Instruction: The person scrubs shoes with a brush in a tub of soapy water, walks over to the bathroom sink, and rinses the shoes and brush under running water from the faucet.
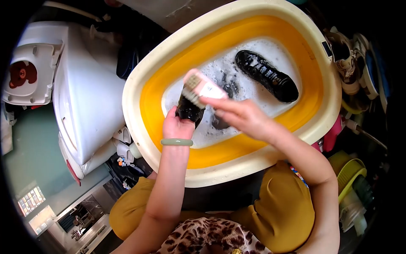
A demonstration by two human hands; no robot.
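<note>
My left hand [179, 125], with a pale green bangle [176, 142] at the wrist, is closed around a wet black shoe [189, 111] at the left of the tub. In my right hand [241, 115] is a pink scrubbing brush [207, 88]; its pale bristles touch or nearly touch the held shoe, and the brush hides part of it. A second black shoe [267, 76] lies in the soapy water at the right, its laces facing up. Both hands are over the yellow-and-cream tub [153, 89].
To the left stand a white basin [86, 97] and a white seat with a bear picture [31, 74]. Several shoes [347, 63] are stacked against the tub's right side. Green plastic baskets [351, 173] sit at the lower right. My bent knees [281, 203] flank the tub's near edge.
</note>
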